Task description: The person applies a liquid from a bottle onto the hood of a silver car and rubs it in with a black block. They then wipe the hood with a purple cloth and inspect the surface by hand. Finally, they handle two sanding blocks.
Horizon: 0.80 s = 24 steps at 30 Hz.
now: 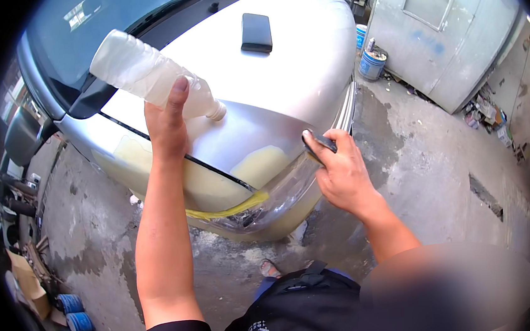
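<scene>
My left hand [167, 127] is wrapped round a translucent plastic bottle [136, 63], which tilts with its neck down and to the right over the silver hood [313, 67]. Cloudy pale liquid seems to be inside it. In my right hand [347, 177], a dark sanding pad [322, 143] is gripped at the hood's front edge, above the headlight [289, 188]. Between my hands lies a pale yellow filler patch [261, 161] on the hood. Another filler patch [213, 187] covers the fender, with yellow tape [231, 210] along its lower edge.
On the hood rests a black rectangular block [256, 32]. The windshield [107, 18] and side mirror [23, 136] are at the left. A blue-and-white bucket [372, 63] stands by the grey metal door [436, 31]. Blue cans [79, 322] and a cardboard box [28, 284] sit lower left.
</scene>
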Each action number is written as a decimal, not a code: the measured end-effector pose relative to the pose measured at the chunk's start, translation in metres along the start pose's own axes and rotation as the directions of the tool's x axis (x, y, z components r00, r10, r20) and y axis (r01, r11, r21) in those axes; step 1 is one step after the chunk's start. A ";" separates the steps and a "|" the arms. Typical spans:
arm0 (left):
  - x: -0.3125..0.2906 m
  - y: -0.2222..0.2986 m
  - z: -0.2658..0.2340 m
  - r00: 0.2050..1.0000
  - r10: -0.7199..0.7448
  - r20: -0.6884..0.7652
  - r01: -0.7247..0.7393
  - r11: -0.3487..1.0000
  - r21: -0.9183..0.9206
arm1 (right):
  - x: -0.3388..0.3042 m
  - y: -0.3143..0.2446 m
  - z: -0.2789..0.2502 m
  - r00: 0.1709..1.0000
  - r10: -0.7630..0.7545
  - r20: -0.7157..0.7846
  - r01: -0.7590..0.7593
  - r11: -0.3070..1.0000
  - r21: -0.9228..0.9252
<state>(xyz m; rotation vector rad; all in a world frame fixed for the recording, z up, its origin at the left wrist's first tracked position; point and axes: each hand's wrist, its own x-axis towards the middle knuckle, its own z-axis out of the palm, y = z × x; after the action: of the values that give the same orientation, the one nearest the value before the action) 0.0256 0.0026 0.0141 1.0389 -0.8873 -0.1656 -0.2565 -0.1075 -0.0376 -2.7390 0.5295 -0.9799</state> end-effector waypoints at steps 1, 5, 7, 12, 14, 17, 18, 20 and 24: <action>0.001 0.000 0.002 1.000 0.007 0.004 -0.007 1.000 0.021 | -0.004 0.005 -0.006 0.999 0.040 -0.004 -0.039 0.995 0.093; 0.001 0.012 0.024 0.995 0.040 0.093 -0.054 0.987 0.151 | 0.004 0.018 -0.032 0.983 0.182 0.026 -0.176 0.892 0.416; -0.004 0.020 0.043 0.980 0.020 0.200 -0.069 0.968 0.242 | 0.021 0.013 -0.049 0.971 0.235 0.042 -0.213 0.776 0.594; -0.016 0.044 0.105 0.934 -0.111 0.340 -0.124 0.790 0.600 | 0.076 0.007 -0.048 0.982 0.182 -0.046 -0.078 0.619 0.782; -0.015 0.053 0.114 0.891 -0.131 0.435 -0.244 0.670 0.701 | 0.093 0.009 -0.042 0.991 0.108 -0.077 0.002 0.571 0.821; -0.009 0.067 0.117 0.836 -0.200 0.511 -0.305 0.605 0.735 | 0.105 0.003 -0.051 0.995 0.022 0.101 -0.103 0.265 0.959; -0.007 0.069 0.118 0.829 -0.224 0.513 -0.302 0.593 0.746 | 0.108 0.006 -0.048 0.997 0.024 0.076 -0.079 0.293 0.953; -0.002 0.072 0.117 0.813 -0.269 0.517 -0.299 0.570 0.766 | 0.111 0.012 -0.038 0.999 0.028 0.022 -0.031 0.352 0.935; -0.007 0.055 0.077 0.847 -0.204 0.492 -0.383 0.408 0.829 | 0.115 0.003 -0.014 0.994 0.102 -0.029 -0.007 0.336 0.942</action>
<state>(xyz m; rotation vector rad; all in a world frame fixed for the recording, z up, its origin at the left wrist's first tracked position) -0.0487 -0.0173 0.0702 2.0581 -1.6439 0.2030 -0.1837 -0.1563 0.0383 -1.5711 -0.0218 -0.9400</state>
